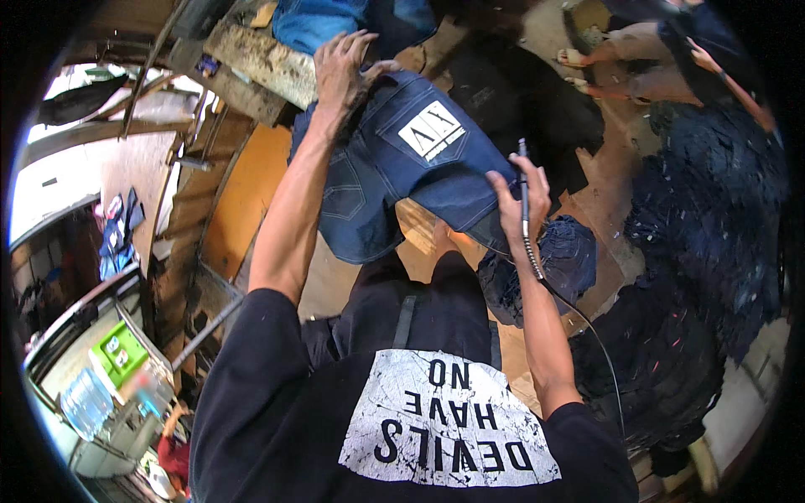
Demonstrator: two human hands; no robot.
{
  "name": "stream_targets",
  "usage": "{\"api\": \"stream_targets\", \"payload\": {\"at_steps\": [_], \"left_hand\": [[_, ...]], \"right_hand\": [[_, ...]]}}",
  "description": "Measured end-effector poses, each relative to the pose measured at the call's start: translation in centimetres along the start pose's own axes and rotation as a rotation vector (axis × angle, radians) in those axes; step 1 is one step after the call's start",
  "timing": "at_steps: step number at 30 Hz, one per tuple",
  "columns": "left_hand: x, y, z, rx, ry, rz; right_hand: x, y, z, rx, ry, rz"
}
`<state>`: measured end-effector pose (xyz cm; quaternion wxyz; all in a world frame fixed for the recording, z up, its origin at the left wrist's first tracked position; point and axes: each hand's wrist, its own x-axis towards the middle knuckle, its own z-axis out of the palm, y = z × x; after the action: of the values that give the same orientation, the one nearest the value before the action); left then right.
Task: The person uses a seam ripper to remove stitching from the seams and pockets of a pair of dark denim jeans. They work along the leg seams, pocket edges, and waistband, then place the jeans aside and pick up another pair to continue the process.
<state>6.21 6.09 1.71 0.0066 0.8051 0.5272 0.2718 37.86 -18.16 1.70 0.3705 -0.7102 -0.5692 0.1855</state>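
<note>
A pair of dark blue denim shorts (402,172) is spread out in front of me, with a white printed patch (432,132) on one back pocket. My left hand (340,71) is at the waistband, fingers apart, its thumb side touching the top edge. In my right hand (524,205) is a slim pen-shaped tool (525,189), tip pointing up. A dark cable (587,323) with a coiled sleeve runs from it down along my forearm. The thumb of that hand lies near the shorts' leg edge. Whether it also pinches the cloth, I cannot tell.
Large heaps of dark denim (704,226) lie at the right. A smaller denim bundle (566,260) sits by my right forearm. Beyond the shorts are a worn plank (268,63) and blue denim (319,25). Another person's legs (620,71) show at the upper right.
</note>
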Motion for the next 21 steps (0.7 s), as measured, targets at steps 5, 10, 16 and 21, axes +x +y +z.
{"api": "stream_targets", "payload": {"at_steps": [5,10,16,21], "left_hand": [[-8.8,5.5,-5.3,-0.09,-0.044,-0.304],[-13.3,6.7,-2.7,-0.115,-0.123,-0.639],[-14.7,2.3,-1.8,-0.518,-0.006,-0.554],[-15.1,1.6,-2.2,-0.5,-0.06,-0.535]], "right_hand": [[2.7,0.1,-0.6,0.107,0.069,-0.021],[5.0,-4.4,4.7,0.467,-0.168,-0.041],[8.1,-8.4,11.9,0.318,-0.242,-0.578],[7.8,-9.0,12.3,0.262,-0.343,-0.59]]}}
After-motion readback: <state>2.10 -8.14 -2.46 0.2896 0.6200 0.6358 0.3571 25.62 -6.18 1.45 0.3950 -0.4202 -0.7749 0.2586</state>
